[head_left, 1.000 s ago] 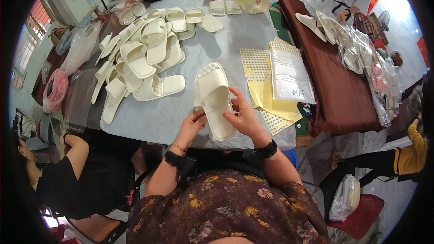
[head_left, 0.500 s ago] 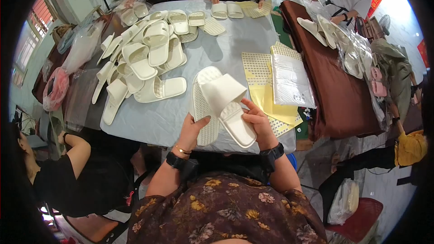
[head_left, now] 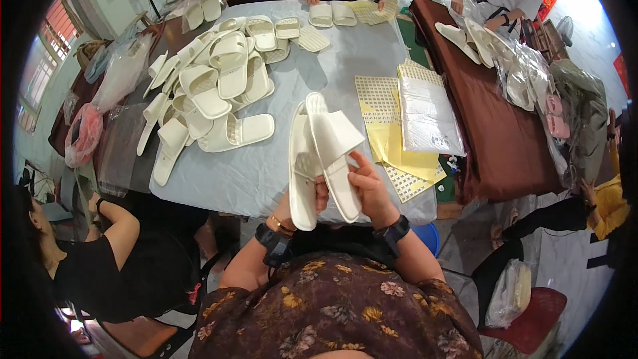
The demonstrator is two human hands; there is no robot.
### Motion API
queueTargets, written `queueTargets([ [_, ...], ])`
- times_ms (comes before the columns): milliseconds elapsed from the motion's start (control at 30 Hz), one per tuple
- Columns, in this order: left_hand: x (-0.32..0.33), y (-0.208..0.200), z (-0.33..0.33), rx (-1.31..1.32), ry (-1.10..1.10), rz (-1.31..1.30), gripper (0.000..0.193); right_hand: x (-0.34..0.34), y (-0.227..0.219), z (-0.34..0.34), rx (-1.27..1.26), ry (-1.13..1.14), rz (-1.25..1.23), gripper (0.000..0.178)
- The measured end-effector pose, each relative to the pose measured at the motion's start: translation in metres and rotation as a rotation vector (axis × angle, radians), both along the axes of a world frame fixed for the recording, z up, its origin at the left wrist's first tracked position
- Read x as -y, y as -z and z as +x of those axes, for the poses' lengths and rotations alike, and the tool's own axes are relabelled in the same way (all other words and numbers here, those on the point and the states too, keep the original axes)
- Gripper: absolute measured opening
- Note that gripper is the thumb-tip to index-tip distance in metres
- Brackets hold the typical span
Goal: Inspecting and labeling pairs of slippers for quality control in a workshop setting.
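Two cream open-toed slippers are held up just below the middle of the frame, above the near edge of the grey-covered table [head_left: 359, 53], side by side with toes toward the top. The left hand [head_left: 284, 207] grasps the left slipper [head_left: 302, 183] low toward the heel; most of this hand is hidden behind the sole, with only fingertips [head_left: 321, 195] showing at the inner edge. The right hand [head_left: 373, 193] grips the right slipper [head_left: 340, 138] by its outer edge, below the strap, its fingers bent around the side.

Each slipper looks light, moulded in a foam-like material: probably firm along the sole, more yielding at the strap, and hardly fragile. The smooth outer surface may slip a little against skin, so the sole's side edges near the heel seem the surest hold; pressing on the strap could dent it.

A heap of matching slippers [head_left: 203, 90] lies left of centre in the upper half. Right of centre are a yellow label sheet [head_left: 374, 103] and a white plastic-wrapped pack [head_left: 428, 116].
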State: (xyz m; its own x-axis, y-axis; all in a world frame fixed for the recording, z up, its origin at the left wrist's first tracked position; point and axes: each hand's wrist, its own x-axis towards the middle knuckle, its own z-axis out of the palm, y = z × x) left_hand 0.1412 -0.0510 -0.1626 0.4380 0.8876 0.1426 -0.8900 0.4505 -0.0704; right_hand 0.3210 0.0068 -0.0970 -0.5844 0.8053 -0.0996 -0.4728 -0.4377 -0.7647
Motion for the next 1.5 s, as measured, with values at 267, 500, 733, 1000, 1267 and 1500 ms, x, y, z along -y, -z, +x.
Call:
queueTargets([
  [267,0.001,-0.041,-0.006,-0.637,-0.288,-0.281,0.056,-0.01,0.025,0.011,0.03,0.148,-0.09,0.059],
  [500,0.0,-0.005,-0.01,-1.435,-0.322,0.012,0.036,0.003,0.011,-0.013,0.079,0.106,-0.011,0.063],
  [733,0.0,-0.01,-0.037,-1.029,-0.549,-0.424,0.049,0.001,0.029,-0.024,0.279,-0.112,0.26,0.061],
  [1000,0.008,0.001,-0.029,-1.069,-0.488,-0.428,0.037,-0.007,0.056,-0.021,0.946,0.345,0.586,0.045],
  [1267,0.007,0.003,-0.045,-1.109,-0.492,-0.382,0.038,-0.047,0.073,-0.012,1.47,0.318,0.882,0.019],
  [1500,0.005,0.029,-0.034,-1.526,-0.797,-0.468,0.045,-0.042,0.068,-0.007,1.478,0.436,0.915,0.015],
])
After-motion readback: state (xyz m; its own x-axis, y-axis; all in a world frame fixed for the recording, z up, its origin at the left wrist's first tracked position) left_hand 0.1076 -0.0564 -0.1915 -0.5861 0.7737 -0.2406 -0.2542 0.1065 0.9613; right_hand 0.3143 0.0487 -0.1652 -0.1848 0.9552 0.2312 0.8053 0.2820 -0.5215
